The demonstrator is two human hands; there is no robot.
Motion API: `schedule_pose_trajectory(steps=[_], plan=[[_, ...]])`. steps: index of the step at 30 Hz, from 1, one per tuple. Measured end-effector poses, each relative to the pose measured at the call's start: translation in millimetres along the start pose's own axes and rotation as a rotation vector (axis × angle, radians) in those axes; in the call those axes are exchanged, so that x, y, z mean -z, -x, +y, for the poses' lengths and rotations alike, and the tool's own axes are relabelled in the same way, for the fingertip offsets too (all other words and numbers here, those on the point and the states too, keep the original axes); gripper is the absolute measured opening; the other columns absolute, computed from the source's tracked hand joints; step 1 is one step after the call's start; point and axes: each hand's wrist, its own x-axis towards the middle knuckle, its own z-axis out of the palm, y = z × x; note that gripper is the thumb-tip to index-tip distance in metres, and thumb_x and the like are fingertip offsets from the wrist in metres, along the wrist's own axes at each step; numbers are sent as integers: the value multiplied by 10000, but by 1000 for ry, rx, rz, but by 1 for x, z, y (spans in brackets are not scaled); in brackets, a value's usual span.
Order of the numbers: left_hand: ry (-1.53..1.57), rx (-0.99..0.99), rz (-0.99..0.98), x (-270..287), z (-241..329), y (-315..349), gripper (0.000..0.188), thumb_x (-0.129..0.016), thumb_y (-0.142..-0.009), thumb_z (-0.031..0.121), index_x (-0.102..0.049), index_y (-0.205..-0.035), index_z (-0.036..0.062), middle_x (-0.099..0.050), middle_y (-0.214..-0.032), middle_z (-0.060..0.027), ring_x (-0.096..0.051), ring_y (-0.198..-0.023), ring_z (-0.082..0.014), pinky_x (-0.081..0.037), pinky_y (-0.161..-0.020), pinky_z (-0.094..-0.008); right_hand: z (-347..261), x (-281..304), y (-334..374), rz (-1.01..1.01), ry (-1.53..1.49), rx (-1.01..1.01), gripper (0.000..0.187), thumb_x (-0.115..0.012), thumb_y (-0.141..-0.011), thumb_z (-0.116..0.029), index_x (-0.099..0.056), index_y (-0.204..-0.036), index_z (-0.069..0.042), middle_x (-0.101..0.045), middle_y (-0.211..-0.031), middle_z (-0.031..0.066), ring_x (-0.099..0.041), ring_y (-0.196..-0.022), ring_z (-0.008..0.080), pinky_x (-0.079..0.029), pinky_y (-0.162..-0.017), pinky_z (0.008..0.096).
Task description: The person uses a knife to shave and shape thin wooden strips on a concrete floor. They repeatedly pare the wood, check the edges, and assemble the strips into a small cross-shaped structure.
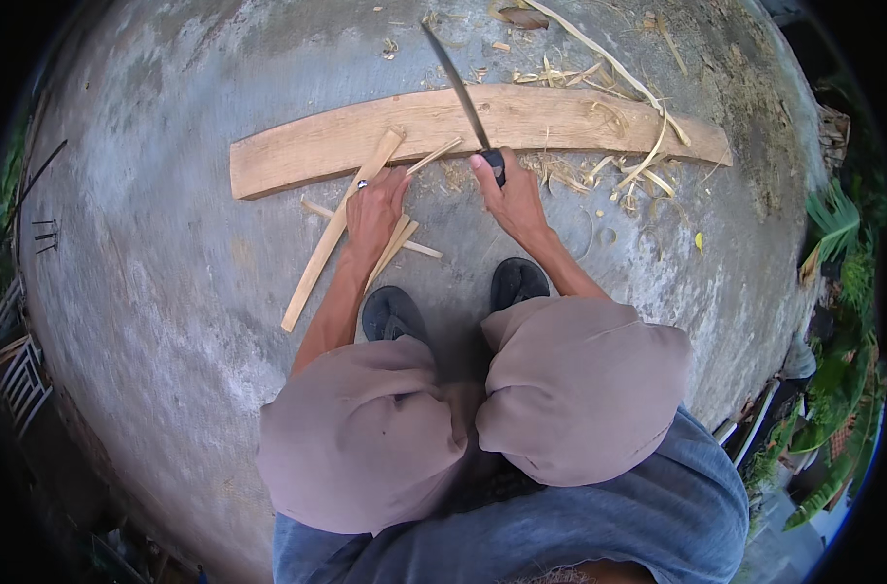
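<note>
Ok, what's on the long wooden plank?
Wood shavings cross the right half of the wooden plank; the upper end of a flat wooden strip overlaps its near edge. The knife blade and a thin stick reach over it, contact unclear. The surface beneath these is covered.

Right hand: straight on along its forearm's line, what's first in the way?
Likely the long wooden board, just ahead of the right hand; its knife already overlaps it in view. Height gap unclear.
</note>
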Motion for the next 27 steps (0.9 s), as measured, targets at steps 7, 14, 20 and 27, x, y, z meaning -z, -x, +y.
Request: schedule_pose_trajectory(steps=[7,14,20,27], plan=[[19,-9,37,-2,-2,-5,182,-586,-1025,245,-674,-1044,86,-664,-886,-145,-665,-800,-396,-515,-645,-489,61,-20,-15,-93,169,-69,487,-609,-1021,-467,-589,-926,11,-586,-594,101,-612,-509,217,-487,-526,371],[52,-31,57,-12,0,-4,208,-610,-1013,245,-702,-1086,73,-674,-893,-147,-670,-800,-394,-525,-657,-472,18,-2,-6,89,-46,48,512,-590,-1025,-493,-607,-972,16,-590,-597,88,-608,-512,179,-483,-512,346],[50,-12,69,-3,-7,3,231,-614,-1014,249,-715,-1124,73,-676,-901,-155,-673,-802,-394,-527,-669,-470,55,-20,-21,-150,104,-45,540,-575,-1022,-509,-605,-953,26,-612,-633,163,-647,-561,234,-516,-557,406],[44,156,18,-10,11,6,311,-627,-1009,274,-720,-1243,91,-659,-887,-187,-674,-811,-395,-518,-717,-490,63,-8,-16,-257,-196,-256,566,-554,-1019,-563,-556,-876,-15,-572,-650,56,-599,-520,156,-501,-490,330]])
